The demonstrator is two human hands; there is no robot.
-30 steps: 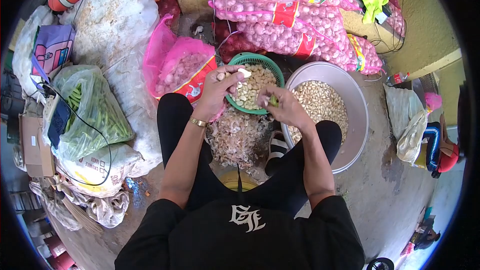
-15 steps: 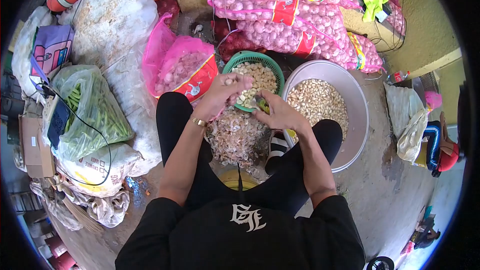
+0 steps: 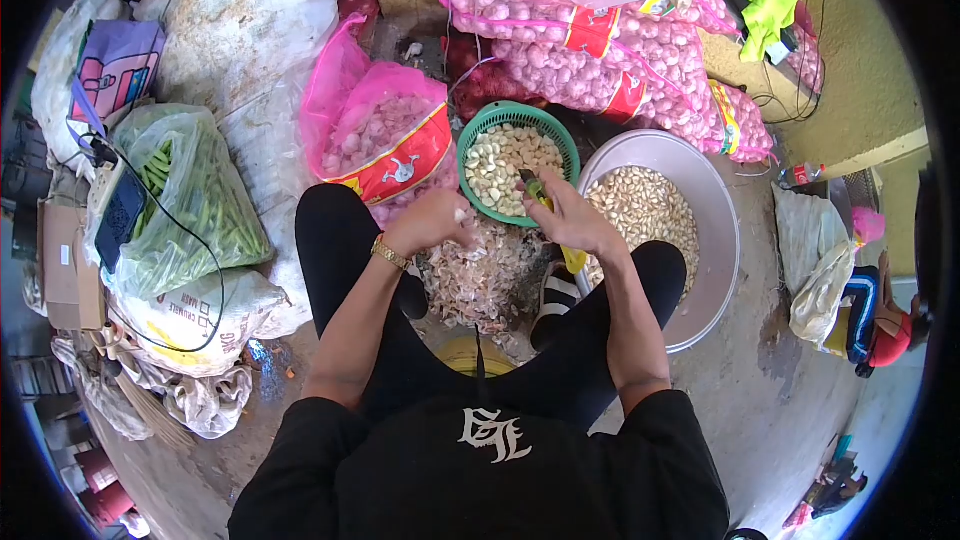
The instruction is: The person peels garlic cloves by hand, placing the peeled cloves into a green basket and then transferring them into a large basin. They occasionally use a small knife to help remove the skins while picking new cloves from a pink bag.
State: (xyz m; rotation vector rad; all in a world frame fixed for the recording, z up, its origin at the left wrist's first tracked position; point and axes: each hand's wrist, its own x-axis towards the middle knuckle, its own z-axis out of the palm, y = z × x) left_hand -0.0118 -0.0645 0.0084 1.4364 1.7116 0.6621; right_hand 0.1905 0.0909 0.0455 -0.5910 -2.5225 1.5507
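My right hand is closed round a small knife with a yellow-green handle, its dark tip over the basket's front edge. My left hand, with a gold watch at the wrist, is curled above a heap of garlic skins. What its fingers hold, if anything, is too small to make out. Just beyond my hands stands a green plastic basket holding pale peeled cloves and tan cloves. To the right, a large whitish basin holds many unpeeled garlic cloves.
An opened pink mesh bag of garlic stands left of the basket. Full garlic sacks are stacked behind it. At left lie a clear bag of green beans and a big white sack. A person is at far right.
My left hand has dropped down and left, from the basket's edge to above the skins. My right hand has moved slightly right with the knife. The whole view has shifted a little.
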